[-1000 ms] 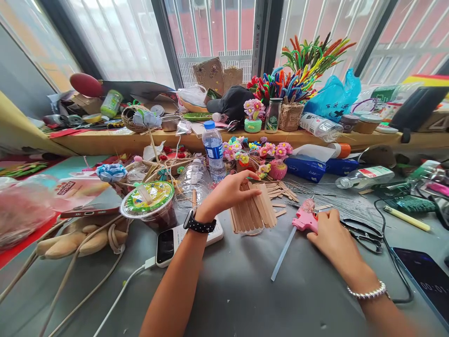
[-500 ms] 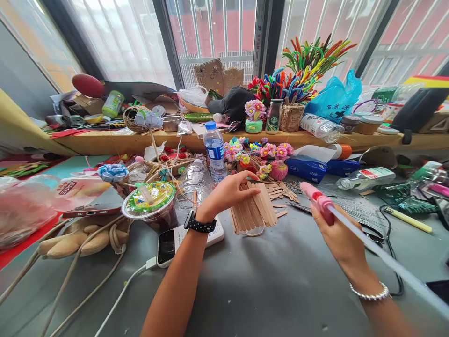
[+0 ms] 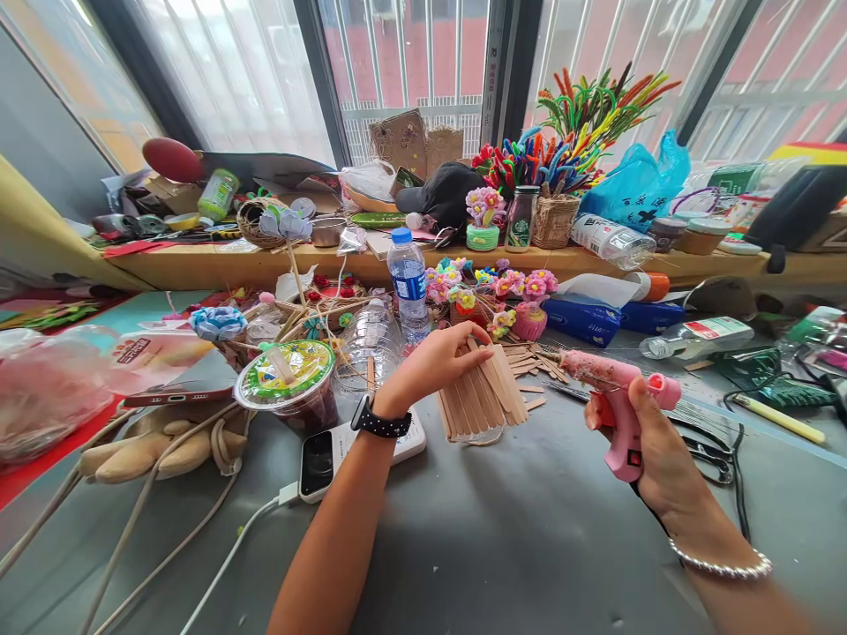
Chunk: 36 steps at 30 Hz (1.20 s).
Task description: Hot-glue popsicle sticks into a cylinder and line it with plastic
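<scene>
My left hand (image 3: 433,366), with a black dotted watch band on its wrist, is closed on the upper edge of a cup-shaped piece covered in wooden craft sticks (image 3: 477,406). A clear, thin rim shows along the lower edge of this piece. My right hand (image 3: 662,463), wearing a silver bead bracelet, grips a pink hot glue gun (image 3: 622,419) by its handle. The gun's nozzle points left, towards the sticks, and is apart from them. Loose craft sticks (image 3: 533,363) lie just behind the covered piece.
A lidded drink cup (image 3: 291,388), a phone (image 3: 318,466) on a white cable and a water bottle (image 3: 408,291) stand or lie on the left. Black scissors (image 3: 715,459) lie beyond my right hand. Yarn flowers (image 3: 529,309) and tissue packs (image 3: 582,319) line the back.
My right hand has turned the glue gun side-on, with its nozzle to the left. The long whitish stick behind the gun no longer shows. My left hand keeps its hold.
</scene>
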Motion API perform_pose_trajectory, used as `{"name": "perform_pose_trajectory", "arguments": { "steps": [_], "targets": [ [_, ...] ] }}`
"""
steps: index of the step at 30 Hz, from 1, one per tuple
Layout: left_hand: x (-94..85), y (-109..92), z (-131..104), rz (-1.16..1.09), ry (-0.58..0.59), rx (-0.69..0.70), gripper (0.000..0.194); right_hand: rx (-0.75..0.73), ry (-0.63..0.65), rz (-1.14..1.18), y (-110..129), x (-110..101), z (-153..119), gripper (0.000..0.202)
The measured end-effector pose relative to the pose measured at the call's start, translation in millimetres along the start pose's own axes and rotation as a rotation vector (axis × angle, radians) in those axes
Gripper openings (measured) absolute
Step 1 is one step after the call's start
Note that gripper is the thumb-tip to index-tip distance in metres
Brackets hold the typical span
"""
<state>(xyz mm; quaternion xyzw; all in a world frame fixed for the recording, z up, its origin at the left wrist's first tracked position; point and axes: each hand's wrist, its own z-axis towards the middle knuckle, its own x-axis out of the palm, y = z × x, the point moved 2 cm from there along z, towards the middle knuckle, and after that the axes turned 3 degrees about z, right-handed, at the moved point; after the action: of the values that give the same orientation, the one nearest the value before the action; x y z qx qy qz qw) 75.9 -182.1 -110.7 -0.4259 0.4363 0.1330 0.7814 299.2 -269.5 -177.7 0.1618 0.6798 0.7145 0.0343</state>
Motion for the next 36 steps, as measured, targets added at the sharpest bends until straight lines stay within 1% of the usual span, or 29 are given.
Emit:
{"name": "perform_pose_trajectory", "arguments": {
  "steps": [5,14,18,24,31,36],
  "targets": [
    [1.2,2,2,-0.040,-0.023,-0.035,0.022,-0.037,0.057,-0.034,4,4,-2,0.055],
    [1.9,4,7,0.014,-0.179,-0.124,0.020,-0.038,0.017,-0.182,13,14,-10,0.068],
    [6.3,2,9,0.040,-0.266,-0.149,0.016,0.025,0.031,-0.136,16,20,-16,0.066],
    [13.9,-7,9,0.075,-0.367,-0.166,0.012,0.022,0.045,-0.155,12,24,-21,0.058],
    [18.2,-13,8,0.122,-0.402,-0.169,0.011,0.050,0.011,-0.142,5,25,-22,0.055],
    [20.8,-18,6,0.185,-0.387,-0.203,0.013,0.075,-0.014,-0.176,4,24,-21,0.056]
  ]
}}
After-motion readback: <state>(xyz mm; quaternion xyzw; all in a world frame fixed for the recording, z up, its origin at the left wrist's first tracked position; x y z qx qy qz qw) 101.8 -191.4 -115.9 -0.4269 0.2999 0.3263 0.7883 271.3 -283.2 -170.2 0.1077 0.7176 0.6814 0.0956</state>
